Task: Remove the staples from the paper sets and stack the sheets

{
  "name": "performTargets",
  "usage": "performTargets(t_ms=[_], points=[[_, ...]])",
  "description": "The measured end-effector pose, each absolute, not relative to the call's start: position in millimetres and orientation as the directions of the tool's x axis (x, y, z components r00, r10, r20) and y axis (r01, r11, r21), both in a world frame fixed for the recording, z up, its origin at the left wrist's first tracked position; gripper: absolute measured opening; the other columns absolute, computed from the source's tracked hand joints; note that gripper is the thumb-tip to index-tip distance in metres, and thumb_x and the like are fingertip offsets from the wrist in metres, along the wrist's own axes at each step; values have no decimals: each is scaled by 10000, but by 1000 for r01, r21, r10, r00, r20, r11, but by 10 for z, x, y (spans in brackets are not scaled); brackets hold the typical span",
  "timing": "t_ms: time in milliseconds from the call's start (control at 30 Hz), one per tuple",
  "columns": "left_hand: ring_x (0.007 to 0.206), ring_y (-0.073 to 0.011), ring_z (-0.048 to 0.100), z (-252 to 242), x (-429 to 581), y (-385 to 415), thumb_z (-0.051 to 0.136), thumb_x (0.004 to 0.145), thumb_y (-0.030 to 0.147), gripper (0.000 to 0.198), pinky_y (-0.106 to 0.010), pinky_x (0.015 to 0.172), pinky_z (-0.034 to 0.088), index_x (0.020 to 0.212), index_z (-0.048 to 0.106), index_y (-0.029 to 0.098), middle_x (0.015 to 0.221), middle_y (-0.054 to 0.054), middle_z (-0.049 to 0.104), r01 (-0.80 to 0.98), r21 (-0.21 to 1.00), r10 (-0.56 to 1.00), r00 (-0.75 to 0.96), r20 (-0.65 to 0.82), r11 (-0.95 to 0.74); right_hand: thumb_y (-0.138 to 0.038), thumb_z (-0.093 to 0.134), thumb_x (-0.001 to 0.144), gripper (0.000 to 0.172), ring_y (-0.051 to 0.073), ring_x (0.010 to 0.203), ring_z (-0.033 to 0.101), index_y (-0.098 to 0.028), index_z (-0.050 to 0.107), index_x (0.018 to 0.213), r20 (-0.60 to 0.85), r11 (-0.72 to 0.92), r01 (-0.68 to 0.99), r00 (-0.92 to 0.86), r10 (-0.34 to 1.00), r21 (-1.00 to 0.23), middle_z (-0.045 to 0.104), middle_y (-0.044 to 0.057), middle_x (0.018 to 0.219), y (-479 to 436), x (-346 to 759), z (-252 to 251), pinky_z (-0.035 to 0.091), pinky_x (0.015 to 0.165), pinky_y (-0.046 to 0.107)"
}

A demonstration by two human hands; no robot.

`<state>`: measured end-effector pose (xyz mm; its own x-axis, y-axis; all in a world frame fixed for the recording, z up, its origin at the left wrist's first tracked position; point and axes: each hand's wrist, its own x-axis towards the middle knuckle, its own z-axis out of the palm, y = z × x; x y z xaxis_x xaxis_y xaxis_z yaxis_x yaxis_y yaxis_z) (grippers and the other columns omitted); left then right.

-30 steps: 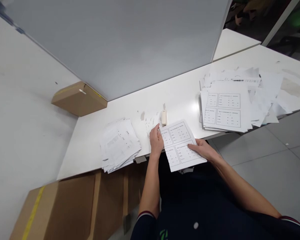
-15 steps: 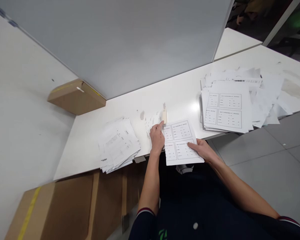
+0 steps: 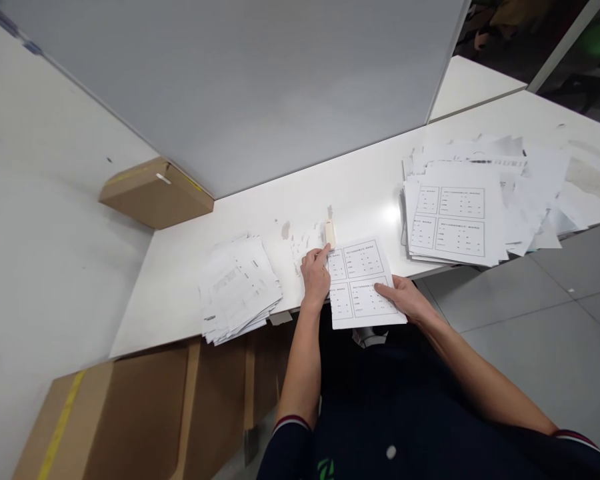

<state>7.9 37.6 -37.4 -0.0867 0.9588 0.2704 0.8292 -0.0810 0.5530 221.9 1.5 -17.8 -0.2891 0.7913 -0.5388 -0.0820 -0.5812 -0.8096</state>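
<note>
In front of me on the white table (image 3: 165, 287) lies a small cream-coloured oblong block (image 3: 329, 233); its exact kind is unclear. The tip of one outstretched digit of my left hand (image 3: 316, 277) touches the block's near end, while the other fingers bend over the tabletop. Between my hands is a printed sheet of forms (image 3: 363, 287), perhaps several sheets together, its top left corner close to the block and its near edge over the table's front. My right hand (image 3: 403, 299) grips its right side, thumb on top and fingers hidden underneath.
A loose paper stack (image 3: 240, 290) lies to the left. A larger, untidy paper pile (image 3: 455, 207) lies to the right. A grey panel (image 3: 280, 87) rises behind. One cardboard box (image 3: 155, 197) stands at the back left; larger cardboard boxes (image 3: 130, 407) are below the table.
The printed sheet and both hands stay almost where they were. The whole view has shifted very slightly.
</note>
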Motion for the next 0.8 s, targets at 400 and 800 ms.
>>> performTargets(t_ms=[400,800], points=[[1035,-186,463,-349,107,341,264,822,73,549,-344,884,345,1334,340,256,1121,-75,537,832,538,949,-48,312,-134,-313,627,721,338,231,774,657,-179,594,1030,-403,-400,84,-17,915,-913,690,81,928,73,2655,248,549,653,354],[980,-192,509,-263,-424,-172,420,851,296,242,-384,908,377,997,573,178,973,-89,602,840,540,720,-408,561,55,-508,540,757,557,374,1096,478,-238,455,1238,101,-253,595,497,862,-763,569,119,1128,651,3694,467,342,921,559]])
